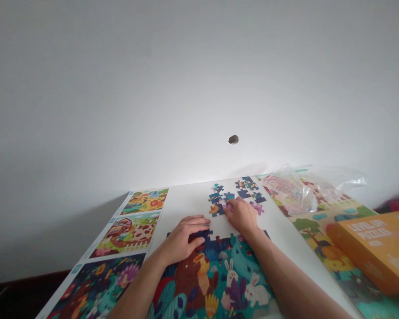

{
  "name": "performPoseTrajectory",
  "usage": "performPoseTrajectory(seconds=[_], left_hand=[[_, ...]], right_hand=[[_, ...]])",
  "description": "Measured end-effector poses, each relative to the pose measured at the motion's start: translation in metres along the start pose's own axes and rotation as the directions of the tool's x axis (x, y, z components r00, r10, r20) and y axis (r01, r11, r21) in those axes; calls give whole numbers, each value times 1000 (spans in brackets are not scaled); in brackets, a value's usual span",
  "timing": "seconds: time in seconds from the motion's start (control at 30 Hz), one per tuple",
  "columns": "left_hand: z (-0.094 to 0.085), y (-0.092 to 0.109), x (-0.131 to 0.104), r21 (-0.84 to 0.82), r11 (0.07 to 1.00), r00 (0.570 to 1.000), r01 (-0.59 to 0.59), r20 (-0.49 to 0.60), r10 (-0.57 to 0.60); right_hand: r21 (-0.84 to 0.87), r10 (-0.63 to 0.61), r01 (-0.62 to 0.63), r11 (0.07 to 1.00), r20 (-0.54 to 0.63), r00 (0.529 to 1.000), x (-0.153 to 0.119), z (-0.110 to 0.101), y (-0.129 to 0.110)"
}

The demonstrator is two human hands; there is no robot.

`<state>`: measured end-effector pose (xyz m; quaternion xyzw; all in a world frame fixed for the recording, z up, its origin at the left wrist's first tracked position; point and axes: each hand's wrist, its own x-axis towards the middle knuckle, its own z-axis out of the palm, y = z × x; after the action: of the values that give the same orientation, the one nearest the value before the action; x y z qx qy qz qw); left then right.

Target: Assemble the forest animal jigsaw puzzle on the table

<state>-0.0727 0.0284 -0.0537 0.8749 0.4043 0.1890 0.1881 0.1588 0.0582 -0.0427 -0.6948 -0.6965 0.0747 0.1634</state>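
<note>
A partly assembled jigsaw puzzle (219, 274) with a bear, rabbits and plants on a dark teal ground lies on the white table. My left hand (186, 237) rests flat over its upper left edge, fingers stretched out and holding nothing. Beyond that edge, my right hand (242, 216) reaches into the loose puzzle pieces, its fingers bent down onto a purple puzzle piece (228, 207). More loose pieces (216, 197) lie left of this hand, and others (248, 185) lie behind it. A pink-purple piece (258, 207) shows just to its right.
Printed picture sheets (129, 235) run along the table's left side. On the right are a clear plastic bag (295, 195), a colourful printed sheet (314, 226) and an orange puzzle box (369, 248). A white wall (153, 110) with a small hole stands behind the table.
</note>
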Motion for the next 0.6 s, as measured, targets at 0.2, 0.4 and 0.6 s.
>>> performPoseTrajectory(seconds=[0.2,0.4,0.6], left_hand=[[1,-1,1,-11,1000,1000,8,-27,-9],[6,-8,0,-43,999,992,26,-121,-31],[7,-15,2,-37,997,962,68,-261,-76]], right_hand=[[28,-93,92,995,23,995,0,8,-5],[19,-113,112,994,36,993,-1,8,-5],[38,-119,116,993,94,988,-2,6,-7]])
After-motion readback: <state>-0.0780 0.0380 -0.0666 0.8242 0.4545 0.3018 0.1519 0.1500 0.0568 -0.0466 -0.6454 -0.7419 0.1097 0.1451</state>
